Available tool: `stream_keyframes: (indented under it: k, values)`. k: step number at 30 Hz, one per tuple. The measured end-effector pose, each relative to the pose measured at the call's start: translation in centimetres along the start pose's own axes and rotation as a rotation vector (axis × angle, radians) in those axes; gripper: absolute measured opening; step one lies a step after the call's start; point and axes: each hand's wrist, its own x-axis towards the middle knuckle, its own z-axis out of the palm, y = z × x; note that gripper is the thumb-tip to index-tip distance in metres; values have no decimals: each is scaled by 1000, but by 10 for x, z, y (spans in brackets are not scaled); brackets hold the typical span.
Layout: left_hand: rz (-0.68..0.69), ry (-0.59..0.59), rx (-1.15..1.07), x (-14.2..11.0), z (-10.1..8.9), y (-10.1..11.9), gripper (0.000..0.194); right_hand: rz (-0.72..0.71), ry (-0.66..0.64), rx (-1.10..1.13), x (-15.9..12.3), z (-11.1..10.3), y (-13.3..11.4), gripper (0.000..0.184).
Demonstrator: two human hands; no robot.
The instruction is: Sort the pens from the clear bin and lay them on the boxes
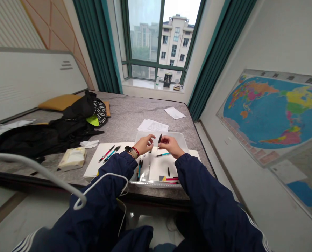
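My right hand (172,146) is closed, pinching a dark pen (160,138) held nearly upright above a clear plastic tray (156,184). To its left, my left hand (144,144), with a watch and a red band at the wrist, has its fingers curved and apart, with nothing visible in them. Beneath the hands, a blue pen (163,154) lies in the tray. A short black piece (168,171), perhaps a cap, rests nearer me, beside red pens (172,179) at the front. Dark and blue pens (139,169) lie in the left section.
Several pens (110,153) lie on a white board (93,164) left of the tray, near a tissue pack (72,158). Papers (153,125) sit behind the tray. A black bag (66,129) lies farther left. A white cable (40,168) crosses before my left arm.
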Motion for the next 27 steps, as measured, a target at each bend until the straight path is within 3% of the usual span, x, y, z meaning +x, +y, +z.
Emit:
stream_keyframes:
  k: [3, 6, 19, 27]
  values:
    - [-16, -25, -103, 2, 4, 3, 47, 44, 266, 246, 5, -13, -7, 24]
    - [-37, -61, -208, 3, 9, 7, 53, 76, 360, 299, 7, -17, -6, 28]
    - [16, -87, -169, 3, 17, 11, 57, 83, 263, 165, 10, -8, 16, 30]
    - [17, -41, -236, 3, 16, 14, 59, 36, 194, 25, 11, -5, 31, 28]
